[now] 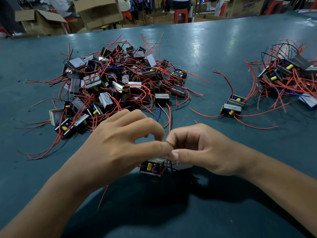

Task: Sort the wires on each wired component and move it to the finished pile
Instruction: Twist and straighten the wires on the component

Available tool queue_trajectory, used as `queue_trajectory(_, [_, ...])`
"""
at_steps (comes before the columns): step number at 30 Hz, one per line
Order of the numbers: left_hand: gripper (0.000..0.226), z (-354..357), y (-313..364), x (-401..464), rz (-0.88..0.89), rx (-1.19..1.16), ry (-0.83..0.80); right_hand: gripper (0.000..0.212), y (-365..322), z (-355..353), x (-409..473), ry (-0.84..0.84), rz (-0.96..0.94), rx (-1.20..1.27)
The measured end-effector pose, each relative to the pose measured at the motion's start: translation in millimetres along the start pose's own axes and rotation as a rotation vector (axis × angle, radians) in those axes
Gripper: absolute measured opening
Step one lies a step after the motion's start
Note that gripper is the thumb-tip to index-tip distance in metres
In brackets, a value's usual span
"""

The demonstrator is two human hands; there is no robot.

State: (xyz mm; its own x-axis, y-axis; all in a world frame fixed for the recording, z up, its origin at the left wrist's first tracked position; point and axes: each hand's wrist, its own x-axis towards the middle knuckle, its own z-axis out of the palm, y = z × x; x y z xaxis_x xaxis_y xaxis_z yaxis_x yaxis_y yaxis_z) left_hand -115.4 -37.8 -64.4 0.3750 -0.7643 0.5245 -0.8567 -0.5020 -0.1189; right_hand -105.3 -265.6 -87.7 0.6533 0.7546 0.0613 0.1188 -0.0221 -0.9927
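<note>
A dark teal table (214, 54) with a glossy, slightly scuffed top fills the view; beyond its far edge stand open cardboard boxes (96, 11) and red plastic stools (181, 15) on a workshop floor. A large tangled pile (116, 81) of wired components with red, black and blue leads lies on the left of the table, a smaller pile (288, 78) sits at the far right, and two components (234, 105) lie side by side between the piles. Both forearms reach in from the bottom corners and the hands meet near the middle. The left hand (123, 143) arches with its thumb and forefinger pinching a thin red wire (169, 124), and the right hand (197, 148) pinches at the same spot, fingertips of both hands touching. Just below the thumbs, a wired component (151, 167) with a yellow part hangs or rests close to the table; which, I cannot tell. Printing on a box at the top right is too blurred to read.
</note>
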Motion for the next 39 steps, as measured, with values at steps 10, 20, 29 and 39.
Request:
queue_trajectory(10, [0.013, 0.9, 4.7, 3.4, 0.017, 0.048, -0.043, 0.005, 1.2, 1.7, 2.1, 0.026, 0.004, -0.007])
queue_trajectory(20, [0.012, 13.7, 9.0, 3.7, -0.024, 0.082, -0.074, 0.002, 2.5, 3.3, 3.9, 0.108, -0.037, 0.032])
queue_trajectory(29, [0.017, 15.0, 29.7, 16.3, -0.374, -0.108, -0.061, 0.010, 6.8, 7.9, 5.3, 0.321, -0.105, -0.128])
queue_trajectory(39, [0.021, 26.9, 41.2, 13.3, -0.815, -0.441, -0.026, 0.008, 11.2, 14.4, 6.8, 0.489, -0.133, -0.387])
